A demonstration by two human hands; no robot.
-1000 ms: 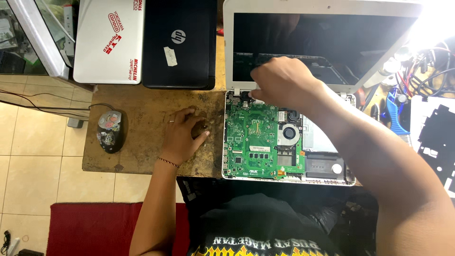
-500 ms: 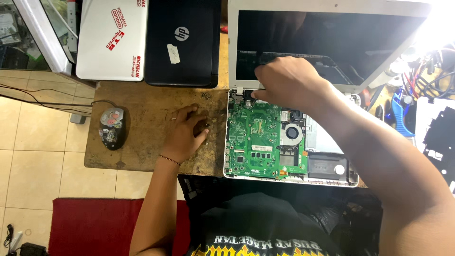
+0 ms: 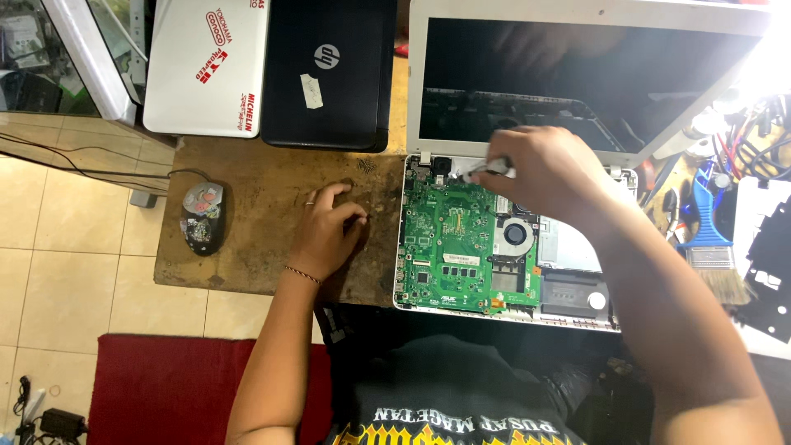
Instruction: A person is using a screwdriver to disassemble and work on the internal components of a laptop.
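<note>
- Since half a second ago my right hand [image 3: 540,169] has barely shifted; it stays over the top left corner of the opened laptop [image 3: 577,317], while my left hand [image 3: 325,231] has drawn its fingers in a little on the wooden board [image 3: 247,239].
- Head view: my right hand is closed around a small pale tool [image 3: 486,170], whose tip pokes out to the left, just beside the hinge at the top of the green circuit board [image 3: 449,247].
- The green circuit board fills the left part of the laptop's open base, with the round fan [image 3: 517,233] just to its right, below my right hand.
- The laptop's dark screen [image 3: 577,74] stands open behind my right hand.
- My left hand rests on the wooden board with fingers curled under; whether anything sits under them I cannot tell.
- A mouse [image 3: 202,216] lies on the board, well to the left of my left hand.
- Two closed laptops lie at the far edge: a white one [image 3: 206,66] and a black one [image 3: 329,74], side by side.
- A blue-handled brush [image 3: 709,239] lies to the right of the opened laptop.
</note>
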